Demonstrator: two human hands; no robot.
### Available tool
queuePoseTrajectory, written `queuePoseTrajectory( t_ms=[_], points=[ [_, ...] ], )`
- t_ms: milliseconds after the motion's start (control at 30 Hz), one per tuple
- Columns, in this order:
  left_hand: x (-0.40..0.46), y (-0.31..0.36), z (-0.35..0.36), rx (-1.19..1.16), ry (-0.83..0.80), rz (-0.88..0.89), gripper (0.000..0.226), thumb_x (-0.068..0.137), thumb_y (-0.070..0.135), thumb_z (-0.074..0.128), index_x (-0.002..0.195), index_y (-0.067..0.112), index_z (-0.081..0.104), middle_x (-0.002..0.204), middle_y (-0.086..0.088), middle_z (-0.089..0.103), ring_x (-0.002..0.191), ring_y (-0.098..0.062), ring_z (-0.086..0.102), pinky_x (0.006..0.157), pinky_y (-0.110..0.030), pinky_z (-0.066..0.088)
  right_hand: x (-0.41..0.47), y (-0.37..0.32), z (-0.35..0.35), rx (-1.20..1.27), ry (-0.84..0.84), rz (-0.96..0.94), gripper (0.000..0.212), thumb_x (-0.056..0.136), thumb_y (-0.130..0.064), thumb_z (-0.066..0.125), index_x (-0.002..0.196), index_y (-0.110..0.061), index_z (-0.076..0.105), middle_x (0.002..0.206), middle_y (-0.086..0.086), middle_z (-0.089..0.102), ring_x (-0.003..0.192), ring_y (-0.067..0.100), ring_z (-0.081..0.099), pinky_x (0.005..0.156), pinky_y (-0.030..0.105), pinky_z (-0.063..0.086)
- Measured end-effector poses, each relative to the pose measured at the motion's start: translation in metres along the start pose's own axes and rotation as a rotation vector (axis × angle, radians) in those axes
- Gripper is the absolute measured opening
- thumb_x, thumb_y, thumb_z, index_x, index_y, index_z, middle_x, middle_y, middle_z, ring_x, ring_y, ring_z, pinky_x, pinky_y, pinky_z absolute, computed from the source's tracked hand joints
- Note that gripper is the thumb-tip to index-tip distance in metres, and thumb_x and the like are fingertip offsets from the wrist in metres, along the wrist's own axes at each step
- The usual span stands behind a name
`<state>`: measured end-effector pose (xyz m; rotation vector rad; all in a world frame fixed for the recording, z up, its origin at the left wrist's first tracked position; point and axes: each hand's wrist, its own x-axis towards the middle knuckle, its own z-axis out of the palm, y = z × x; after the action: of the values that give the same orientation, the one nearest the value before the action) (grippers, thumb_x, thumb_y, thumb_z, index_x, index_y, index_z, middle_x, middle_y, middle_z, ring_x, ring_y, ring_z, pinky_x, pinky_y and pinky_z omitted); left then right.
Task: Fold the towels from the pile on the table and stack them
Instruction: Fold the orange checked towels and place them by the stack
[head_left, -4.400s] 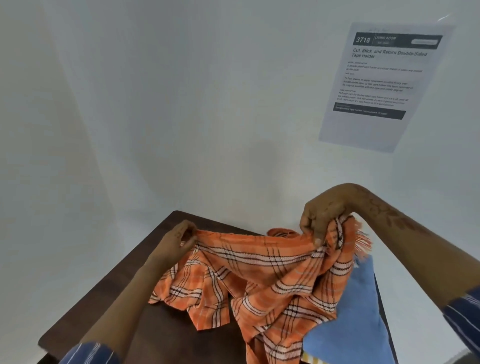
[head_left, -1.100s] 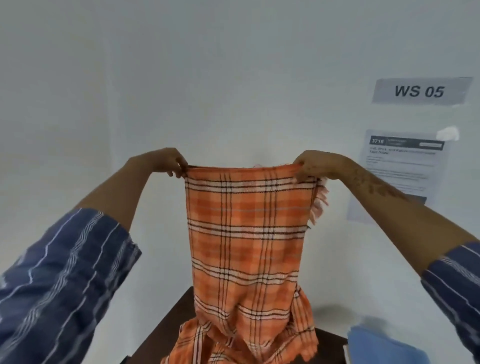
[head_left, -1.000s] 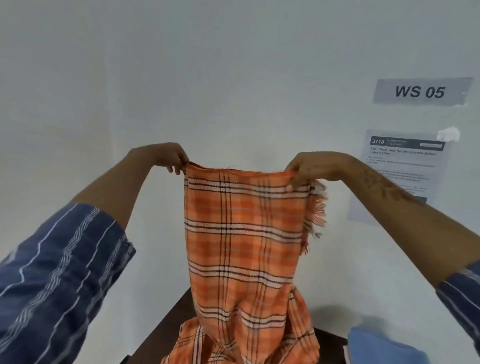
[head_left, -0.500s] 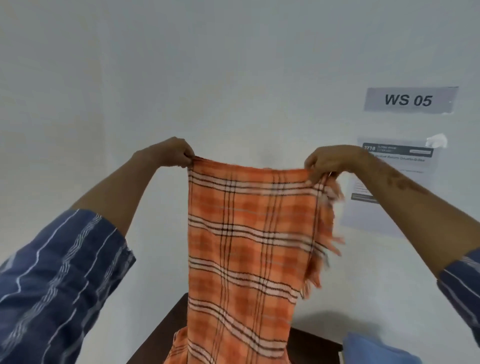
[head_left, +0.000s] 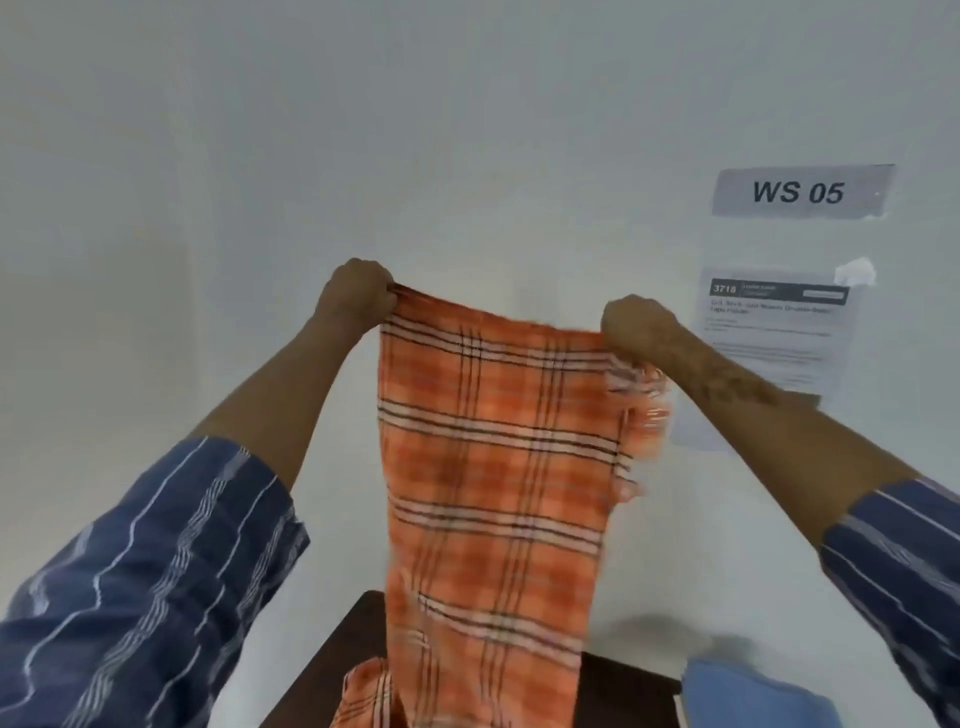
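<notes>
A: Surroundings first. We see a white wall (head_left: 467, 130) straight ahead, a "WS 05" label (head_left: 800, 191) taped on it at upper right, and a printed instruction sheet (head_left: 769, 343) just below that, partly hidden by the right forearm.

B: Lower edge: dark brown tabletop (head_left: 623, 686), and a blue towel (head_left: 748, 696) lying at its right side. The hanging cloth blocks most of the tabletop from us.

A: Task item: orange plaid towel (head_left: 493, 493), up in the air in front of the wall. Long axis vertical, top edge roughly level, dipping a bit to the right. Fringe runs down its right side. Bottom end bunches on the tabletop.

B: Now the hands. We have the left hand (head_left: 358, 293) curled tight, pinching the top left corner.

A: Right hand (head_left: 636, 332) also fisted, gripping the top right corner. Both arms raised, striped blue sleeves (head_left: 156, 597) at the frame edges.
</notes>
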<state>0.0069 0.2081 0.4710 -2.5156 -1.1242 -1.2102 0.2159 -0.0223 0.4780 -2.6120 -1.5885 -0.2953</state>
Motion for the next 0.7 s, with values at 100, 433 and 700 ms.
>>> queuePoseTrajectory(
  t_ms=[100, 433, 700],
  points=[
    [-0.006, -0.010, 0.008, -0.016, -0.027, -0.080, 0.019, 0.073, 0.004, 0.054, 0.081, 0.001, 0.070, 0.083, -0.018, 0.068, 0.079, -0.035, 0.062, 0.063, -0.029, 0.043, -0.001, -0.007, 0.000, 0.217, -0.466, -0.135, 0.018, 0.086, 0.002, 0.059, 0.100, -0.002, 0.069, 0.087, 0.006, 0.071, 0.072, 0.017, 0.066, 0.074, 0.030, 0.054],
    [-0.017, -0.011, 0.022, -0.266, -0.006, -0.170, 0.019, 0.066, 0.000, 0.050, 0.070, -0.004, 0.069, 0.070, -0.020, 0.069, 0.071, -0.034, 0.068, 0.071, -0.039, 0.057, -0.002, -0.012, 0.005, -0.072, -0.050, -0.021, 0.023, 0.092, -0.007, 0.048, 0.109, -0.003, 0.064, 0.097, 0.009, 0.067, 0.085, 0.023, 0.063, 0.084, 0.037, 0.048],
    [-0.018, -0.009, 0.030, -0.249, 0.041, -0.167, 0.023, 0.072, 0.001, 0.048, 0.078, -0.004, 0.070, 0.076, -0.021, 0.069, 0.075, -0.035, 0.067, 0.074, -0.041, 0.057, 0.011, 0.010, 0.010, 0.083, -0.155, -0.024, 0.016, 0.087, -0.003, 0.055, 0.097, -0.006, 0.068, 0.089, 0.008, 0.067, 0.073, 0.020, 0.059, 0.070, 0.029, 0.049]
  ],
)
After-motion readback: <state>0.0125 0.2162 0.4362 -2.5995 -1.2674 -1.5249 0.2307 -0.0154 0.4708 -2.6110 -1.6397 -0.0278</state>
